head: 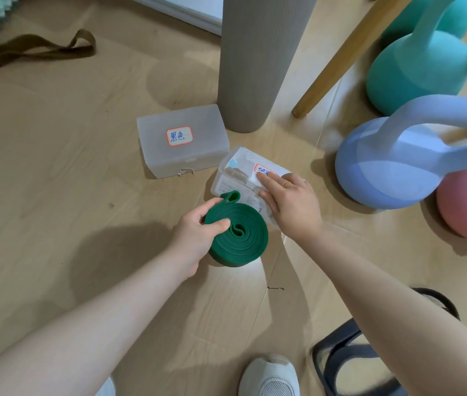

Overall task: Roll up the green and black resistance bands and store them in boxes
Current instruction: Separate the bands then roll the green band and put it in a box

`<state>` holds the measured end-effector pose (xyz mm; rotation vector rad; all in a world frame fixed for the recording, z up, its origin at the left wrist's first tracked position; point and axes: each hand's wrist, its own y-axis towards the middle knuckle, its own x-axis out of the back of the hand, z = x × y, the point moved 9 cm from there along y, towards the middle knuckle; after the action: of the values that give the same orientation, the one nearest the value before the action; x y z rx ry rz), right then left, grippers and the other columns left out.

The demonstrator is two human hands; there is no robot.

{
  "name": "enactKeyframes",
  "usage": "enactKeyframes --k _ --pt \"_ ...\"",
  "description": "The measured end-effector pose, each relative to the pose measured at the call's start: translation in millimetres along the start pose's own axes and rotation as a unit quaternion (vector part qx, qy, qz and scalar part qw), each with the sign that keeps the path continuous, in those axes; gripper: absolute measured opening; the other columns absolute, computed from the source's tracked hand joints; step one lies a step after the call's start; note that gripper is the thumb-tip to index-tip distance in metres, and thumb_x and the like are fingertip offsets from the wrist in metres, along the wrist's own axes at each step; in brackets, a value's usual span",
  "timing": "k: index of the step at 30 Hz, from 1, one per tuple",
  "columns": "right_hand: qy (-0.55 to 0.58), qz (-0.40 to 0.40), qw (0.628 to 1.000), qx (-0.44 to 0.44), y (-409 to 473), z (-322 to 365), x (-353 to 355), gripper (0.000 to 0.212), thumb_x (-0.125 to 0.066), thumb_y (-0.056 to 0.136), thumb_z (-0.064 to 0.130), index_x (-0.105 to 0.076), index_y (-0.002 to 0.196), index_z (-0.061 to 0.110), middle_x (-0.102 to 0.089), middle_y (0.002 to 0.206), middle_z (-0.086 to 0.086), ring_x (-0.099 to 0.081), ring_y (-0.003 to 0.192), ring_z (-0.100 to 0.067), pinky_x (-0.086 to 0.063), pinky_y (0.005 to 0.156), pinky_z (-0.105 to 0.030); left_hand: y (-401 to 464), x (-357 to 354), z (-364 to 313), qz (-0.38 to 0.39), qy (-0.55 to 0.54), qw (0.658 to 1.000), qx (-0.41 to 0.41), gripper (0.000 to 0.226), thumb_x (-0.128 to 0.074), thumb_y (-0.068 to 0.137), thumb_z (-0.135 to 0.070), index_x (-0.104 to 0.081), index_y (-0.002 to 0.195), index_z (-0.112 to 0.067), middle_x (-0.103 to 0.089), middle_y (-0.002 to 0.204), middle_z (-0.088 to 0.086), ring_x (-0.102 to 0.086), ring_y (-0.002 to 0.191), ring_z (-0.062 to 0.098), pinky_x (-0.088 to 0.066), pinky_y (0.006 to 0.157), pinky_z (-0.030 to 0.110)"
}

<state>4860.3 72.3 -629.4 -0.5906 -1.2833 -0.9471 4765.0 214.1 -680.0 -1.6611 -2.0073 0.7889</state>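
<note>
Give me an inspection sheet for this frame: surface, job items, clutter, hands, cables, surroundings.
Surface: wood floor, shadowed.
Job's things: green band rolled; black band unrolled, bottom right; black-label box shut; second box under right hand.
Clutter: brown strap; small debris.
Hands: left hand grips green band; right hand flat on second box.
Cables: nothing seen.
Surroundings: grey roll, kettlebells, wooden leg, shoes.

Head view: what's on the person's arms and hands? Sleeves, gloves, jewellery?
Both forearms are bare, with no sleeves in view and no gloves. The left hand shows no ring, watch or strap. The right hand wears one thin gold-coloured ring on a finger. No wristbands, cables or markings appear on either arm.
</note>
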Motion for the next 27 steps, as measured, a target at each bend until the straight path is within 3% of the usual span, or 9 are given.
enactKeyframes --k 5,9,12,15,17,18,22,25,27 --pt "-0.018 0.024 0.999 -0.016 3 -1 -1 0.047 -0.031 0.092 0.036 -0.061 0.118 0.011 -0.068 0.109 -0.01 -0.062 0.087 -0.037 -0.05 0.07 -0.042 -5 5 -3 0.001 -0.014 1.0 -0.006 0.046 -0.063 0.084 -0.01 -0.055 0.122 -0.035 -0.065 0.114 -0.002 -0.061 0.106 0.018 -0.049 0.094 0.038" --pt "-0.095 0.148 0.984 0.003 14 -2 -3 0.042 -0.034 0.098 0.032 -0.039 0.135 0.011 -0.056 0.124 -0.011 -0.055 0.103 -0.037 -0.043 0.067 -0.039 -3 4 -19 0.006 -0.059 0.998 -0.028 0.047 -0.061 0.086 -0.011 -0.052 0.125 -0.036 -0.064 0.115 -0.005 -0.06 0.106 0.015 -0.05 0.085 0.031" --pt "-0.182 0.181 0.965 0.051 16 7 -9 0.033 -0.038 0.091 0.005 -0.038 0.124 0.006 -0.058 0.109 -0.011 -0.058 0.086 -0.033 -0.027 0.051 -0.032 2 -1 -27 0.008 -0.079 0.997 -0.024 0.043 -0.06 0.086 -0.011 -0.055 0.119 -0.039 -0.067 0.109 -0.007 -0.062 0.103 0.016 -0.051 0.088 0.036" --pt "-0.233 0.226 0.941 0.091 17 7 -20 0.03 -0.038 0.089 0.01 -0.05 0.114 -0.002 -0.065 0.085 -0.012 -0.06 0.061 -0.031 -0.023 0.044 -0.027 4 -1 -31 0.006 -0.056 0.998 -0.04 0.047 -0.061 0.086 -0.009 -0.054 0.124 -0.035 -0.067 0.112 -0.004 -0.063 0.104 0.015 -0.05 0.091 0.035" --pt "-0.193 0.202 0.956 0.091 18 8 -13 0.038 -0.034 0.092 0.023 -0.058 0.1 -0.004 -0.062 0.063 -0.01 -0.055 0.043 -0.029 -0.024 0.037 -0.022 5 -1 -36 0.015 -0.042 0.997 -0.06 0.048 -0.061 0.086 -0.008 -0.054 0.123 -0.037 -0.066 0.114 -0.005 -0.062 0.104 0.013 -0.05 0.089 0.031" --pt "-0.149 0.216 0.962 0.08 16 6 -11 0.038 -0.032 0.095 0.025 -0.056 0.103 -0.004 -0.061 0.062 -0.011 -0.056 0.044 -0.03 -0.027 0.037 -0.024 4 -2 -38 0.021 -0.036 0.997 -0.066 0.047 -0.061 0.086 -0.008 -0.054 0.123 -0.037 -0.066 0.114 -0.006 -0.062 0.104 0.012 -0.05 0.089 0.029" --pt "-0.046 0.204 0.978 0.018 5 -8 -3 0.04 -0.025 0.101 0.026 -0.037 0.129 0.001 -0.063 0.088 -0.016 -0.059 0.072 -0.035 -0.033 0.055 -0.033 3 -6 -36 0.041 -0.02 0.996 -0.071 0.046 -0.061 0.085 -0.006 -0.055 0.119 -0.038 -0.066 0.114 -0.009 -0.061 0.106 0.009 -0.048 0.091 0.026" --pt "-0.036 0.175 0.983 -0.027 3 -17 4 0.042 -0.026 0.101 0.029 -0.035 0.135 0.006 -0.064 0.089 -0.017 -0.06 0.076 -0.036 -0.035 0.057 -0.033 1 -2 -32 0.041 -0.007 0.997 -0.072 0.046 -0.062 0.085 -0.008 -0.055 0.12 -0.039 -0.063 0.12 -0.008 -0.058 0.112 0.01 -0.046 0.095 0.027" --pt "-0.051 0.111 0.992 -0.044 3 -26 16 0.042 -0.029 0.101 0.031 -0.042 0.132 0.006 -0.064 0.08 -0.017 -0.06 0.069 -0.038 -0.034 0.053 -0.033 -1 2 -28 0.042 0.007 0.997 -0.062 0.047 -0.062 0.085 -0.009 -0.054 0.119 -0.041 -0.062 0.12 -0.009 -0.057 0.112 0.008 -0.045 0.091 0.022"
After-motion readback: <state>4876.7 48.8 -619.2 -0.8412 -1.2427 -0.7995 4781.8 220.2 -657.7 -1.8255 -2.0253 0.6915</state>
